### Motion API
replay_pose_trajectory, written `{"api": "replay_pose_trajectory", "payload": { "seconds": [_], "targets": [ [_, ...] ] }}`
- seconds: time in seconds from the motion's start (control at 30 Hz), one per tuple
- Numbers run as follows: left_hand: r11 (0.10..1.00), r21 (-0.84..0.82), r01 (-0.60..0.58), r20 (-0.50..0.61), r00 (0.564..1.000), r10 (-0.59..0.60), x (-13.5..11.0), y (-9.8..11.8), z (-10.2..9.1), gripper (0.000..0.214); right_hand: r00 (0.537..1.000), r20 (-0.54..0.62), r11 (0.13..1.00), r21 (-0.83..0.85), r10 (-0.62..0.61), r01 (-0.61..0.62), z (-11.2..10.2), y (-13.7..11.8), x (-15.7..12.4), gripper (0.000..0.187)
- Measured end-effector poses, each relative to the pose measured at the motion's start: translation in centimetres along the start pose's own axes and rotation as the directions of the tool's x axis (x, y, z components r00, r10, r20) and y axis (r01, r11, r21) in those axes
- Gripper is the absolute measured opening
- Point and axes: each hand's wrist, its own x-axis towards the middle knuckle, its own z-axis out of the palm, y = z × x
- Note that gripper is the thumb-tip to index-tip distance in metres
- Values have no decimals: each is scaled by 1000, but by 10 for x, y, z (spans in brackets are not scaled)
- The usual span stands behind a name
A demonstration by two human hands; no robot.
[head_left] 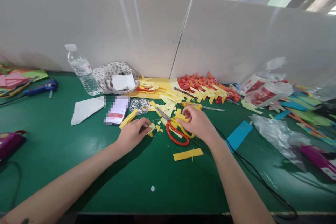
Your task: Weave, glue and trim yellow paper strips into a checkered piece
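Observation:
My left hand is low over the green table, its thumb and fingers drawn together at a pale yellow paper scrap. Small yellow triangular offcuts lie just right of its fingertips. My right hand is curled at a yellow paper strip, partly hidden by its fingers. Between the hands lie scissors with red and yellow handles, blades pointing away and left; neither hand is in the loops. Nearer me is a flat yellow strip. A yellow folded strip sits behind my left hand.
Behind are a phone, a clear round bead case, a water bottle, and red and yellow folded paper pieces. A blue paper strip, black cable and plastic bag lie right. A glue gun lies left.

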Motion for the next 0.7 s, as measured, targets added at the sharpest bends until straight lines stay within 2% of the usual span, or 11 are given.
{"api": "replay_pose_trajectory", "payload": {
  "seconds": [0.1, 0.17, 0.23, 0.37, 0.5, 0.57, 0.7],
  "targets": [
    [1000, 14, 11, -13, 1000, -10, 0, 1, 0, 12, 976, 216, 998, -54, -8, 21, 2, -7, -4, 26],
    [999, 19, 28, -23, 999, -27, 0, 2, 0, 14, 967, 252, 996, -84, -18, 41, 5, -10, -6, 26],
    [999, -20, 45, -31, 998, -45, 0, 3, -1, 18, 981, 185, 993, -87, -56, 73, 8, -15, -7, 26],
    [970, -226, 86, -27, 995, -94, 0, 2, -1, 21, 987, -64, 989, 2, -148, 149, 8, -23, -7, 24],
    [915, -389, 102, -61, 989, -136, 2, 0, 1, 23, 958, -269, 995, -36, -95, 88, 11, -14, -3, 25],
    [888, -447, 109, -84, 983, -163, 3, -1, 2, 24, 970, -238, 996, -90, -50, 30, 15, -4, 1, 20],
    [787, -598, 154, -37, 975, -219, 5, 0, 2, 22, 999, -38, 986, -164, 28, -34, 26, 11, 7, 24]
  ]
}}
